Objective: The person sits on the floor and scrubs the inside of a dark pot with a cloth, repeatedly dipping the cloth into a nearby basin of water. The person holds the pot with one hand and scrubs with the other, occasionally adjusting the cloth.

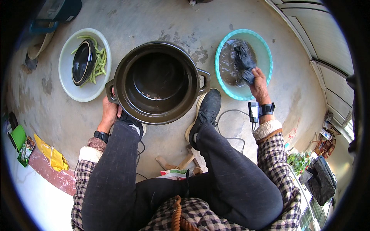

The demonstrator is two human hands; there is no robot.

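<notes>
Between my feet and a little beyond them is a large dark brown pot with two loop handles, seen from above with its mouth up. My left hand grips its left handle. A few small pale bits lie on the pot's inner bottom. Off to the right, my right hand holds a wet dark cloth over a turquoise plastic basin. Murky brownish water fills the basin's lower part, and the cloth's far end hangs down to it.
On the left, a whitish basin holds a black glazed lid and green bean pods. My shoes flank the pot's near side. A dark cable runs across the concrete floor by my right foot. Wooden pieces lie beneath my legs.
</notes>
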